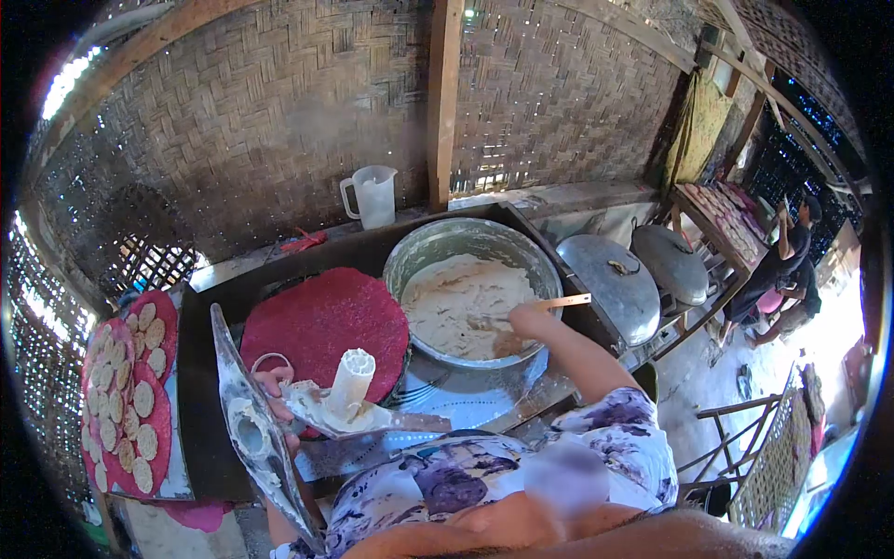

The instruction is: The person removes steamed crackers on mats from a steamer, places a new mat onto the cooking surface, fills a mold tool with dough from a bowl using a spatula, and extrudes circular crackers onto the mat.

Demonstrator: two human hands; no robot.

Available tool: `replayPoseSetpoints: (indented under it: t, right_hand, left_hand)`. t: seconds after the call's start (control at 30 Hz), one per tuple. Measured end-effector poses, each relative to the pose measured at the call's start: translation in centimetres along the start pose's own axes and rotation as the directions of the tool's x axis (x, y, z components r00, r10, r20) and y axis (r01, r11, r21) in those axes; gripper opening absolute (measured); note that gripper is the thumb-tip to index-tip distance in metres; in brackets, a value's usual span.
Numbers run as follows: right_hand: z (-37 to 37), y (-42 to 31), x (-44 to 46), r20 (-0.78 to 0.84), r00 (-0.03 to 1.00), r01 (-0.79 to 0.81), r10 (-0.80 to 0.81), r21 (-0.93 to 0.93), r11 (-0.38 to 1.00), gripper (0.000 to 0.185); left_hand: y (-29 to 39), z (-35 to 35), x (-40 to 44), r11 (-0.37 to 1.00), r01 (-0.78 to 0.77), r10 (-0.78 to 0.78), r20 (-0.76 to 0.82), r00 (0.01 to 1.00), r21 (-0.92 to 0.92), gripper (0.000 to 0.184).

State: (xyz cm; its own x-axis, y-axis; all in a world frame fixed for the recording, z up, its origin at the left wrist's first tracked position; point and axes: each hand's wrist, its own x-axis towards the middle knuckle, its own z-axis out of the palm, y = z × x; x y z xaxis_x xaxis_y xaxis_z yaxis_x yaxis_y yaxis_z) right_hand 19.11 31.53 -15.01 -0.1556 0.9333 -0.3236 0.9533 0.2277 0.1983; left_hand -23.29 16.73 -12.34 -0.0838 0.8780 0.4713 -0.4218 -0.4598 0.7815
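Note:
My right hand [529,321] is closed around a wooden-handled utensil [570,301] over the large metal basin [402,256]. Its working end goes into the pale, thick dough [456,293], so I cannot make out its shape. At lower left, my left hand [276,389] grips a wooden hand press coated in dough. One part of the press, a long board with a round hole [250,434], tilts upright. Its other part, a crossbar with a pale ridged plunger [352,377], lies beside it above a round red cloth [321,321].
Red mats with several round dough pieces [143,399] lie at far left. A plastic jug [377,197] stands by the woven wall. Lidded pots [610,284] are right of the basin. Two people [787,256] are near a tray rack [726,224] at far right.

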Motion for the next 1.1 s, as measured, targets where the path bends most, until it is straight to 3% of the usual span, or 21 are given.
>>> replayPoseSetpoints:
  t: [0.07,0.17,0.3,0.5,0.9,1.0,1.1]
  right_hand:
    - [1.0,2.8,0.3,-0.095,0.994,-0.045,0.048,0.031,0.998,0.023]
    - [-1.8,4.1,-0.8,-0.107,0.94,-0.308,0.324,0.147,0.94,0.018]
    - [1.1,4.0,2.2,-0.112,0.854,-0.469,0.507,0.254,0.846,0.023]
    - [5.0,1.6,7.3,-0.119,0.904,-0.381,0.411,0.211,0.9,0.023]
    - [5.9,-2.0,9.5,-0.126,0.917,-0.309,0.379,0.377,0.873,0.023]
    - [3.0,-3.4,6.9,-0.13,0.942,-0.246,0.309,0.36,0.9,0.024]
    - [6.7,-0.6,9.1,-0.144,0.966,-0.172,0.217,0.271,0.947,0.029]
  left_hand:
    - [-0.6,-0.1,-0.2,0.999,0.034,-0.034,-0.016,0.999,0.006,0.021]
    - [-1.4,-0.4,-0.5,0.997,0.08,-0.08,-0.037,0.996,0.002,0.021]
    - [-2.3,-0.7,-0.4,0.993,0.119,-0.119,-0.036,0.992,-0.002,0.022]
    - [-2.7,-1.2,0.5,0.989,0.15,-0.15,-0.031,0.988,-0.012,0.022]
    - [-2.4,-1.1,1.2,0.988,0.151,-0.151,-0.004,0.988,-0.039,0.024]
    - [-2.0,-0.8,1.4,0.989,0.14,-0.14,0.011,0.99,-0.042,0.024]
    - [-1.6,-0.3,1.8,0.99,0.126,-0.125,0.025,0.992,-0.056,0.024]
